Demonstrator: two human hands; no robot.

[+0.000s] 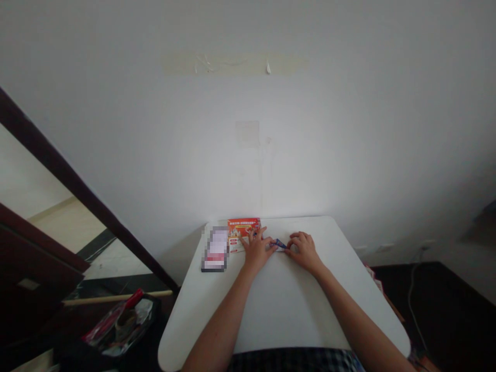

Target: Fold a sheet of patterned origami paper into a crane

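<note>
A small blue folded piece, apparently paper (279, 244), lies on the white table between my hands, with some white showing along its lower edge. At its left end, the thumb and index finger of my left hand (256, 253) pinch it, while the other fingers spread over a red and white printed leaflet (243, 224). My right hand (305, 251) has its fingers curled, and thumb and index close on the piece's right corner. The left hand hides part of the leaflet, and fine details of the blue piece are too small to make out.
A phone-like device (215, 250), blurred into blocks, lies left of the leaflet on the white table (287, 310). Behind the table rises a pale wall (329, 129). On the floor at left stands a dark container with assorted items (127, 323). A cable (411, 294) hangs at right.
</note>
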